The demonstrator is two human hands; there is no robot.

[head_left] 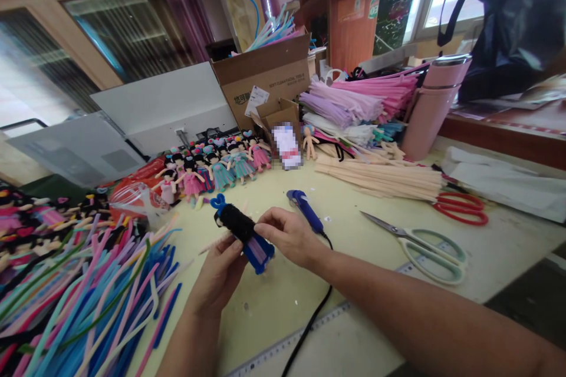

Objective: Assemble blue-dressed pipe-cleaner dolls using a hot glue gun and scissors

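Note:
A small pipe-cleaner doll (244, 234) with black hair, a blue bow and a blue-and-purple dress is held above the yellow tabletop (354, 247). My left hand (220, 274) grips it from below, fingers curled round the dress end. My right hand (287, 235) pinches the doll's hair side with thumb and fingertips. A thin pale stick pokes out to the left under the doll. Just behind my right hand lies a blue glue gun (305, 209) with a black cable running toward me.
Loose pipe cleaners (88, 300) in many colours pile at the left. A row of finished dolls (212, 168) stands behind. Green-handled scissors (424, 244), red scissors (462, 207), beige stems (384, 179), a cardboard box (269, 76), a pink tumbler (435, 106) and a ruler (283, 347) surround the work spot.

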